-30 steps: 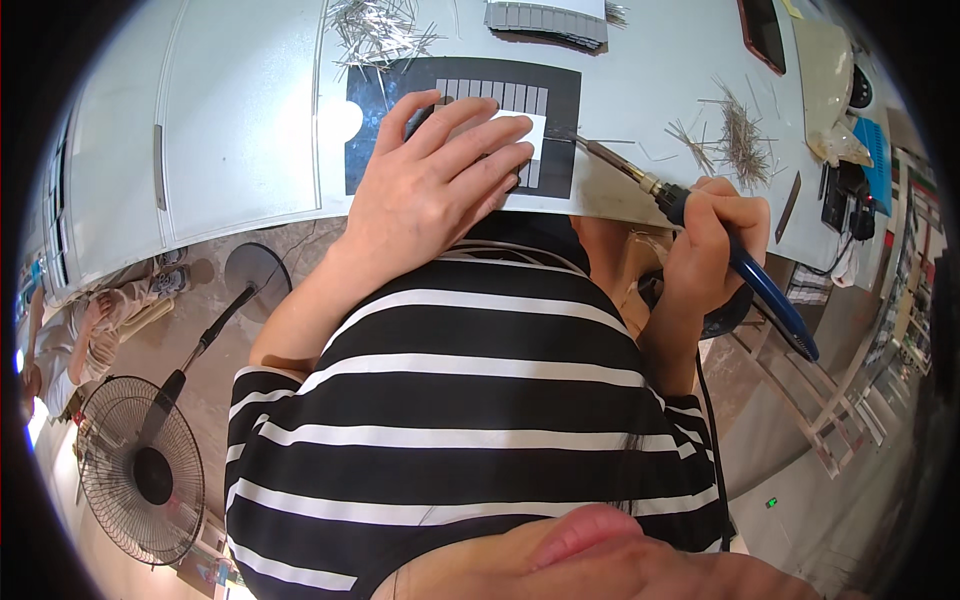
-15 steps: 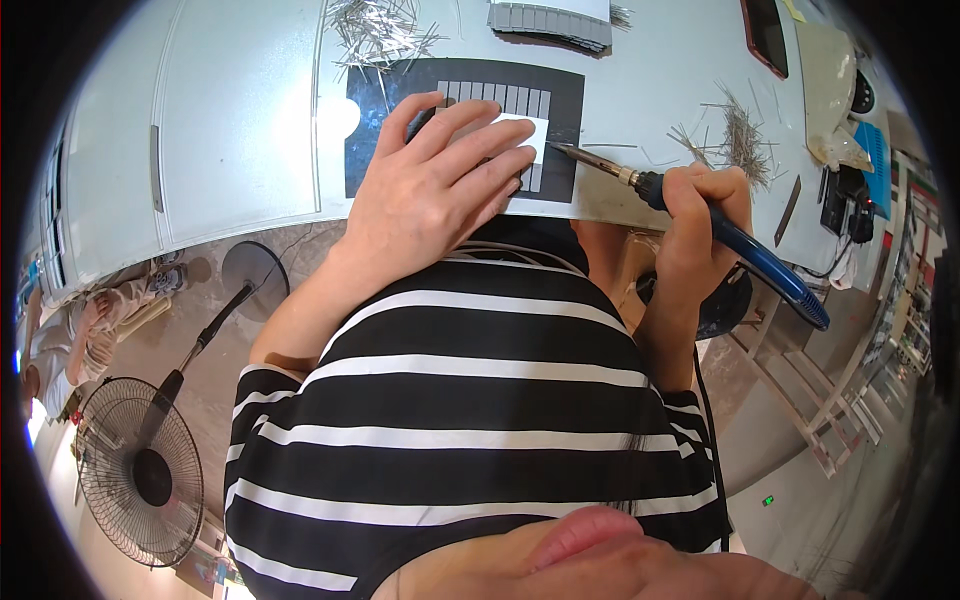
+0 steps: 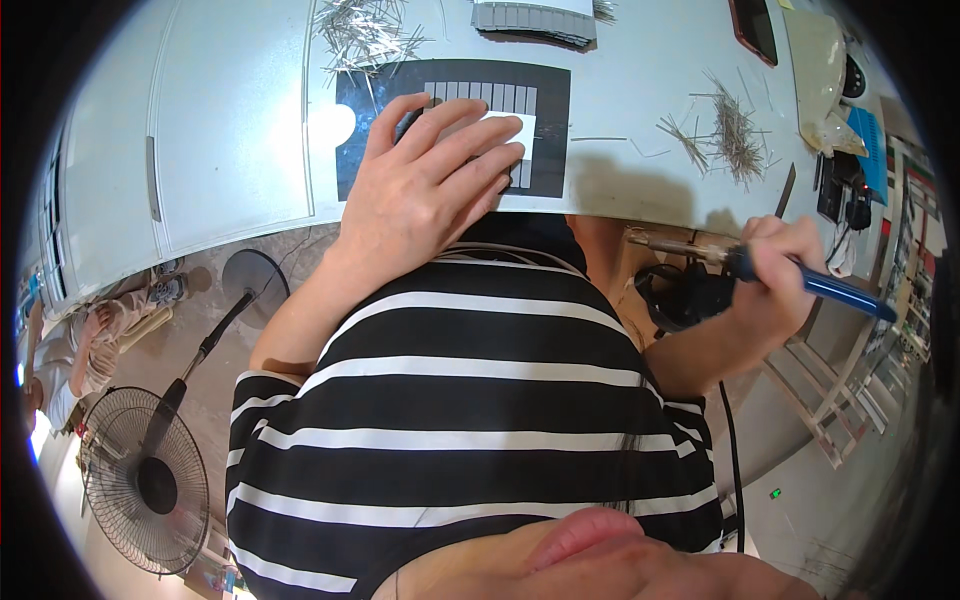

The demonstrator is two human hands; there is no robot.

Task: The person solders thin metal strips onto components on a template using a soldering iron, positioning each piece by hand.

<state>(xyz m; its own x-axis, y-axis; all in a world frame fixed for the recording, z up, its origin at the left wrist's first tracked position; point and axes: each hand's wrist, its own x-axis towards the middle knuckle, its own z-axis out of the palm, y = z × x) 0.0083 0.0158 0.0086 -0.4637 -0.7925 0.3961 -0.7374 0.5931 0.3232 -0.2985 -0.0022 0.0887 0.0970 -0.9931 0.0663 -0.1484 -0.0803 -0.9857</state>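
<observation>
My left hand (image 3: 425, 180) lies palm down with its fingers spread over a row of grey strips (image 3: 480, 94) and a white rectangular piece (image 3: 523, 136). Part of both is hidden under it, and something dark shows by the thumb. Strips and white piece rest on a black mat (image 3: 552, 130). My right hand (image 3: 785, 268) is closed round the blue handle of a soldering iron (image 3: 840, 288). Its metal tip points left, past the table's near edge and apart from the strips.
Loose thin metal wires form one pile (image 3: 365, 40) at the upper left and another (image 3: 738, 138) on the right. A stack of grey strips (image 3: 535, 22) stands behind the mat. At the far right are a phone (image 3: 753, 30) and a clear bag (image 3: 833, 135). A fan (image 3: 155, 485) stands lower left.
My right hand has drawn the soldering iron away from the white piece, right and toward me, off the table's edge. My left hand has stayed on the strips.
</observation>
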